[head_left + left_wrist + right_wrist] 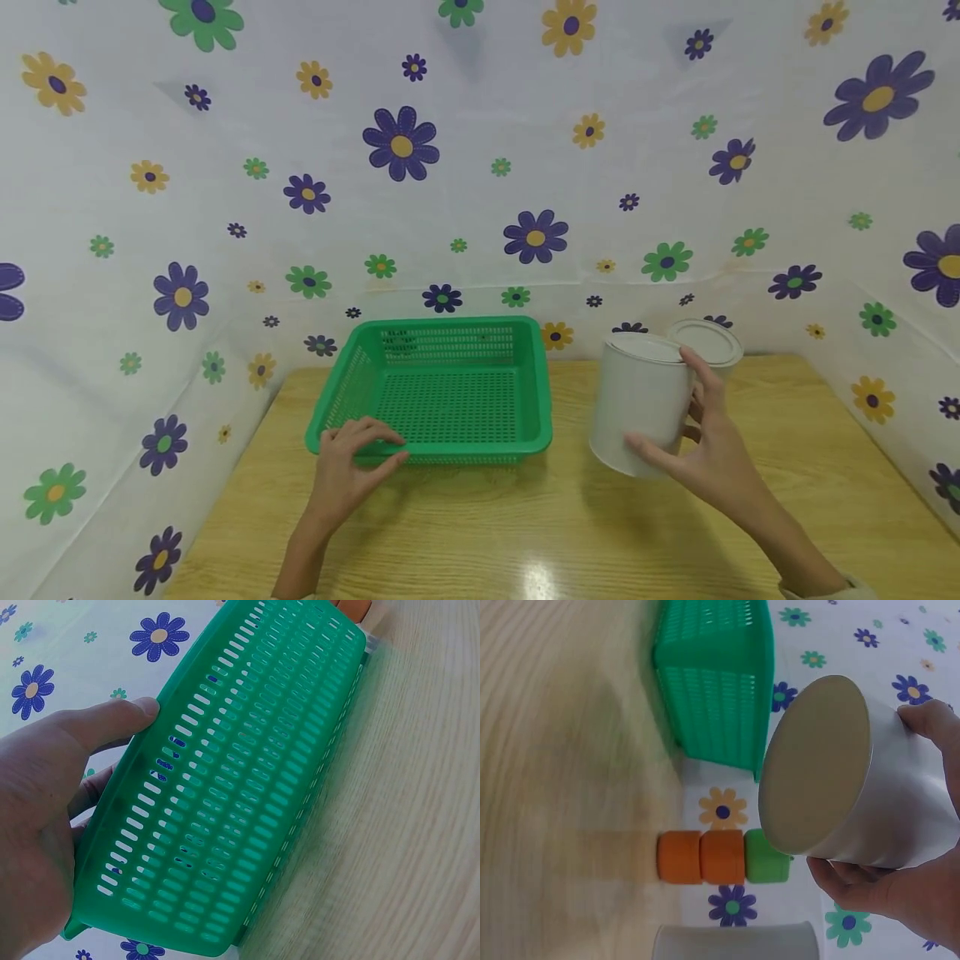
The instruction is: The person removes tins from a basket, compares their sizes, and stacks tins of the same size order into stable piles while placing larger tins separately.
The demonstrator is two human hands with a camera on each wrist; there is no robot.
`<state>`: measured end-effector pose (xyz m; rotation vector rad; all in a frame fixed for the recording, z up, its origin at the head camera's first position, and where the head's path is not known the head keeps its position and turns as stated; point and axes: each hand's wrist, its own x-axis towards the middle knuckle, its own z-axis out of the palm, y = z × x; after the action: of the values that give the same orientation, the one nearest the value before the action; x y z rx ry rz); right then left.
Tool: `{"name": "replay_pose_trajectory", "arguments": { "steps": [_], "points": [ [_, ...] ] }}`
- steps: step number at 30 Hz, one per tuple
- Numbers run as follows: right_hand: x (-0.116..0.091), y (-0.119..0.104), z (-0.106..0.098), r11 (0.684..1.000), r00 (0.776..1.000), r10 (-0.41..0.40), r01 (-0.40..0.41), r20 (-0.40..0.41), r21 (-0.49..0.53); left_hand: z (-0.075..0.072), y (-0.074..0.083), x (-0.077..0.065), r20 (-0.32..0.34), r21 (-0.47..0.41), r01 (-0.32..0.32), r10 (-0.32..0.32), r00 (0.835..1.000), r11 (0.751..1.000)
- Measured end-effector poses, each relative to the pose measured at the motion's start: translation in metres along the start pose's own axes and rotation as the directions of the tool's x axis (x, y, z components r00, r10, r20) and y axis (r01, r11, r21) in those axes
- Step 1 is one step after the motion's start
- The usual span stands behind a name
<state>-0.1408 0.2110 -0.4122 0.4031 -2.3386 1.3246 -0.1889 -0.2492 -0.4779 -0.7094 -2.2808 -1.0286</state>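
Observation:
A green plastic basket (450, 452) with perforated walls rests on the table. My left hand (350, 467) holds its near rim at the left, thumb outside and fingers over the rim; the left wrist view shows the hand (52, 787) on the basket's edge (112, 795). With its thumb and fingers my right hand (712, 454) grips a white lidded can (637, 404) to the right of the basket. The can tilts slightly and is raised off the table; its flat bottom (817, 769) shows in the right wrist view.
Behind the held can stands a second white can (712, 342). The right wrist view shows a stack with two orange pieces (701, 856) and a green one (766, 856) on top. A flower-patterned cloth (465, 183) surrounds the back and sides of the wooden table (480, 533).

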Motion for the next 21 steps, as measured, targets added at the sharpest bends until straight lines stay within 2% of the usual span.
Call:
{"name": "replay_pose_trajectory", "arguments": {
  "steps": [11,16,21],
  "points": [
    [-0.022,0.02,-0.015,0.993,1.0,-0.011,0.01,-0.01,-0.12,0.001,-0.001,0.001,0.032,0.014,0.038,-0.038,0.999,0.999],
    [-0.027,0.034,-0.022,0.989,1.0,-0.013,0.01,-0.02,-0.146,-0.001,0.001,0.002,0.018,0.003,0.023,-0.023,1.0,1.0],
    [-0.034,0.049,-0.029,0.985,1.0,0.021,-0.023,-0.009,-0.17,-0.002,0.003,0.002,0.01,-0.004,0.01,-0.01,1.0,1.0]
  ]
}}
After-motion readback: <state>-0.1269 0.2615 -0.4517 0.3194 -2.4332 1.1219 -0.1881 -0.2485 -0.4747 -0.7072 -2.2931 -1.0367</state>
